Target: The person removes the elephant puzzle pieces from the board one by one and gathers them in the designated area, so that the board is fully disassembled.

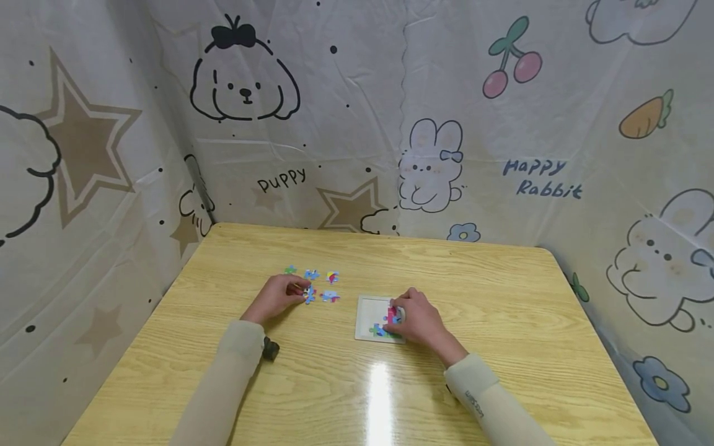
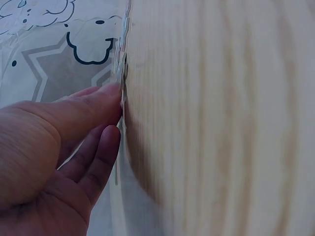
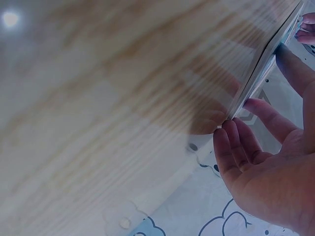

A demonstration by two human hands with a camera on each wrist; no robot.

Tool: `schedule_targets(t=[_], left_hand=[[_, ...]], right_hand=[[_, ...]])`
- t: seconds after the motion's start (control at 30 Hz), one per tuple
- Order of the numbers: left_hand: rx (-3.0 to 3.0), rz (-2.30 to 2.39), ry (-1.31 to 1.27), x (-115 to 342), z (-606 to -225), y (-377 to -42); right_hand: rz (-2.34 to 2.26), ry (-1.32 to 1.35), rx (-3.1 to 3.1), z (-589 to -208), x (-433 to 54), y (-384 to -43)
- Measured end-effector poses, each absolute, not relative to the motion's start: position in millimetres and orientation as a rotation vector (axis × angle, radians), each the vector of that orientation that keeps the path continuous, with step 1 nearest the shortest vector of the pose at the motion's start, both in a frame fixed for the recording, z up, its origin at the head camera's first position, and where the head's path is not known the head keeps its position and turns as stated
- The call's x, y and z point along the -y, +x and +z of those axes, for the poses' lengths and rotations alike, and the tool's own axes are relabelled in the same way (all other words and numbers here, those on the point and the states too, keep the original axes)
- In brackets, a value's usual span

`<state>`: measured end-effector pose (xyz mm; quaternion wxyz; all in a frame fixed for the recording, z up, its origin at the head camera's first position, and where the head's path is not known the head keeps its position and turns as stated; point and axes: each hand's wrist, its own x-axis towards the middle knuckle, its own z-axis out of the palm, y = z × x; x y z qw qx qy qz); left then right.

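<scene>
My left hand [image 1: 279, 296] is at the left group of jigsaw pieces, its thumb and fingertips pinching a blue jigsaw piece [image 1: 309, 295] low over the table. In the left wrist view that piece appears edge-on at the fingertips of the left hand [image 2: 74, 142]. My right hand [image 1: 421, 317] rests over the right side of a square white puzzle tray [image 1: 365, 298], thumb and fingertips touching it and the pieces inside. Pink, blue and green jigsaw pieces [image 1: 380, 330] lie in the tray's lower right, partly covered. The right wrist view shows the right hand [image 3: 266, 147] with fingertips at the tray's edge.
Loose pieces lie near the left hand: a green piece [image 1: 290, 269], a blue piece [image 1: 311, 274], a yellow-and-red piece [image 1: 333, 277] and a light blue piece [image 1: 330, 297]. The wooden table [image 1: 474, 285] is bordered by printed curtains [image 1: 334, 124] at the back and sides.
</scene>
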<state>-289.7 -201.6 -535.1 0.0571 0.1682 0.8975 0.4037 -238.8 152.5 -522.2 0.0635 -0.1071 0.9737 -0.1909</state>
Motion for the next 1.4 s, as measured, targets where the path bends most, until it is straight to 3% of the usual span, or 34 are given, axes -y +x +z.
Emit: schedule_targets(t=[1.4], left_hand=[[-2.747,1.144,0.492,197.4,-531.1,-285.3]], right_hand=[[-0.562,-0.328,-2.941,-520.2,-155.2,-236.8]])
